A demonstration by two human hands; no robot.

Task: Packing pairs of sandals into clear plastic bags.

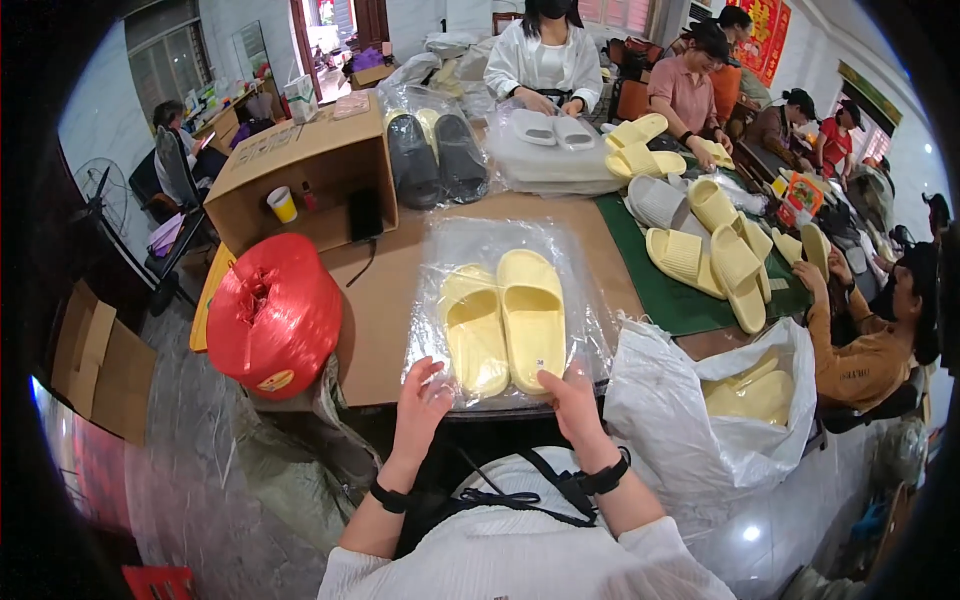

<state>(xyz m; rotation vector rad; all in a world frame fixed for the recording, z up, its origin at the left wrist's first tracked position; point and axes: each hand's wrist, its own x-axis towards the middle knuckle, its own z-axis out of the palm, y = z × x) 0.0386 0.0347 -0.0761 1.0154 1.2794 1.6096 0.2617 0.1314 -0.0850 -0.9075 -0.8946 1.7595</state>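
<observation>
Two pale yellow slippers lie side by side on the table before me, toes pointing away, with a clear plastic bag (590, 300) spread around them. The left slipper (472, 335) shows a glossy film over it. Whether the right slipper (533, 320) is fully inside the bag, I cannot tell. My left hand (425, 400) is at the bag's near left corner, fingers slightly bent and apart. My right hand (578, 405) rests at the near right edge, its thumb touching the right slipper's heel and its other fingers apart from the thumb.
A red twine roll (275, 315) and an open cardboard box (300, 165) stand at left. Dark slippers (415, 160) lie bagged beyond. At right are loose yellow slippers (738, 265) on a green mat (650, 285) and a white sack (660, 410) holding more. Co-workers surround the table.
</observation>
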